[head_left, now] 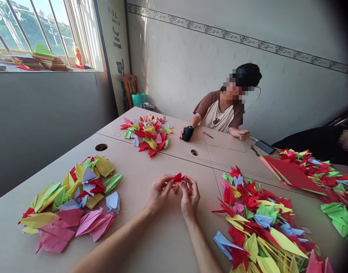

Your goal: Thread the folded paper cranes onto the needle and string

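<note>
A small red folded paper piece (178, 177) is held at table height, just in front of the wearer's chest, near the middle of the table. A cluster of small orange-gold beads (175, 188) hangs directly below it; the exact link between them cannot be determined. The left hand (159, 193) is partly closed, with its fingers curled around the left side of the paper. The right hand (190, 197) is likewise partly closed, its fingertips (185, 180) pinching the right side.

Origami cranes in red, yellow, green, pink and blue lie in loose piles on the pale wooden table (168, 242): the left pile (68, 204) and right pile (256, 216) lie near the hands, and a far pile (147, 132) lies beyond them. Beyond the right pile is a stack of coloured paper sheets (293, 175), with a further crane pile (312, 163) beside and behind it.

At the far edge, a seated co-worker's right hand (185, 132) rests against a black thread spool (188, 133). A smartphone (264, 146) and scissors (255, 150) lie far right. A vertical wall panel (117, 45) carries dark East Asian calligraphy, unreadable at this resolution. The bottle label (78, 57) on the left windowsill is also illegible.
</note>
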Tool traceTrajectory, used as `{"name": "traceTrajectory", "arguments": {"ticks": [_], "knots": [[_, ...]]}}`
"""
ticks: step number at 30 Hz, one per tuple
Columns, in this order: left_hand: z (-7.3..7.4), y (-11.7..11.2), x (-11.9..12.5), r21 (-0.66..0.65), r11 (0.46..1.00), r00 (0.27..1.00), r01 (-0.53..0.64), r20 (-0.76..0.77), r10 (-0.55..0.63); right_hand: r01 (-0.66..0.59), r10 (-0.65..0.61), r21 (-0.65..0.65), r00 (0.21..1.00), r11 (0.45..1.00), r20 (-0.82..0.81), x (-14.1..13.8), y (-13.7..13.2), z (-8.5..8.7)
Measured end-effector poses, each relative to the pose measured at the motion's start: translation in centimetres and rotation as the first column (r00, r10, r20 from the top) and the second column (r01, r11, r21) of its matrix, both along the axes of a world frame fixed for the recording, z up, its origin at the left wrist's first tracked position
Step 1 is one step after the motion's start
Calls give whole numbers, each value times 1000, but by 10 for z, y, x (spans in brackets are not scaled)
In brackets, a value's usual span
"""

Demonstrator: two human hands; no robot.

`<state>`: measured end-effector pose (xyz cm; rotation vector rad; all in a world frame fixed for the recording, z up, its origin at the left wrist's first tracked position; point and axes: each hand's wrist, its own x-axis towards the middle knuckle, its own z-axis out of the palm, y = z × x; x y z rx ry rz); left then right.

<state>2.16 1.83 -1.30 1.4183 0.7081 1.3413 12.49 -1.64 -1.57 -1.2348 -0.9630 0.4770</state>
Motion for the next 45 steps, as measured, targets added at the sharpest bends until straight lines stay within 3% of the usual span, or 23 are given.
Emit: {"name": "traceTrajectory", "arguments": {"ticks": [4,10,20,25,45], "knots": [[-1,0,0,30,1000,1000,-6,-3,6,-19,20,29,999,999,-29,0,0,0],[0,0,3,-74,996,998,59,42,-56,-20,19,-3,997,1000,-71,-2,1,-2],[-6,3,2,-88,996,1000,23,23,-21,35,-37,13,981,999,188,3,3,-17],[-1,2,2,-161,986,998,42,50,-34,48,-53,29,976,998,210,3,3,-19],[6,4,-4,-263,961,995,87,77,-69,-92,91,-1,980,996,176,3,2,-13]]}}
